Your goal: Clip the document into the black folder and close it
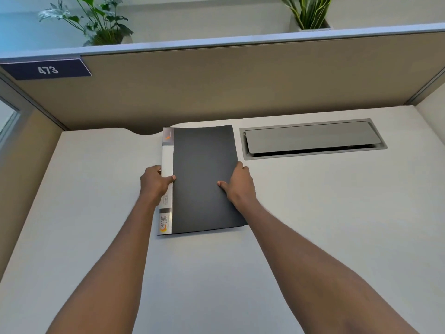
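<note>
The black folder lies closed and flat on the white desk, its white labelled spine on the left. My left hand grips the spine edge, thumb on top of the cover. On the opposite side, my right hand holds the folder's right edge, with the thumb pressed on the black cover. No document shows; if one is inside, the cover hides it.
A grey cable hatch is set into the desk just right of the folder. A tan partition with a "473" sign walls off the back; potted plants stand behind it. Side panels flank the desk.
</note>
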A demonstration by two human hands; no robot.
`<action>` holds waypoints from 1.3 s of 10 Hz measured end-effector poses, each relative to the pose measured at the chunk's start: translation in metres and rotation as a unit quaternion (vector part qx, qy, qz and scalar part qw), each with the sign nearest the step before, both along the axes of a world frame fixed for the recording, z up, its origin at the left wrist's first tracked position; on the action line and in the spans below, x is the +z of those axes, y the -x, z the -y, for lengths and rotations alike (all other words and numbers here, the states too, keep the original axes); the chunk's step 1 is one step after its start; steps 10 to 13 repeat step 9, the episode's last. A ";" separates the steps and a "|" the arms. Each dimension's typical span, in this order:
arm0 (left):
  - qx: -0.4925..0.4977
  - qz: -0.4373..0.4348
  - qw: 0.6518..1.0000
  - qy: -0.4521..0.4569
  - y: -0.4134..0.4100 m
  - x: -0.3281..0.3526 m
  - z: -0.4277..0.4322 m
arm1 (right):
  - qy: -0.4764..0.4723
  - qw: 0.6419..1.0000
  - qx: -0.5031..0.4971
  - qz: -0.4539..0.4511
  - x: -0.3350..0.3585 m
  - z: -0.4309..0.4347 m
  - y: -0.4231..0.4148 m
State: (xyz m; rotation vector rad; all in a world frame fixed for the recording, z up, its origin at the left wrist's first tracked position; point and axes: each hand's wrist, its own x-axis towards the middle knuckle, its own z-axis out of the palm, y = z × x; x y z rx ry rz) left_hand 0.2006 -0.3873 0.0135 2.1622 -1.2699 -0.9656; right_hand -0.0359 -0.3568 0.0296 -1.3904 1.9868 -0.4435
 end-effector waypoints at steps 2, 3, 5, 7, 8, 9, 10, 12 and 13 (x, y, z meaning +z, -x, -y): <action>-0.022 0.073 0.997 -0.003 0.000 -0.004 0.014 | -0.026 0.999 0.024 -0.035 -0.008 0.012 -0.006; -0.029 0.121 0.992 -0.005 0.001 -0.006 0.012 | -0.019 0.994 0.053 -0.095 -0.012 0.011 -0.007; -0.007 0.188 0.982 -0.003 0.011 0.001 -0.001 | 0.013 0.973 0.101 -0.207 -0.015 0.003 -0.010; -0.016 0.252 0.968 0.004 0.026 0.006 -0.032 | 0.067 0.945 0.139 -0.288 -0.017 -0.020 -0.007; -0.029 0.260 0.965 0.028 0.037 0.006 -0.061 | 0.085 0.942 0.170 -0.275 -0.013 -0.043 0.000; -0.046 0.296 0.953 0.048 0.053 -0.002 -0.088 | 0.111 0.940 0.194 -0.258 -0.015 -0.069 0.009; -0.046 0.296 0.953 0.048 0.053 -0.002 -0.088 | 0.111 0.940 0.194 -0.258 -0.015 -0.069 0.009; -0.046 0.296 0.953 0.048 0.053 -0.002 -0.088 | 0.111 0.940 0.194 -0.258 -0.015 -0.069 0.009; -0.046 0.296 0.953 0.048 0.053 -0.002 -0.088 | 0.111 0.940 0.194 -0.258 -0.015 -0.069 0.009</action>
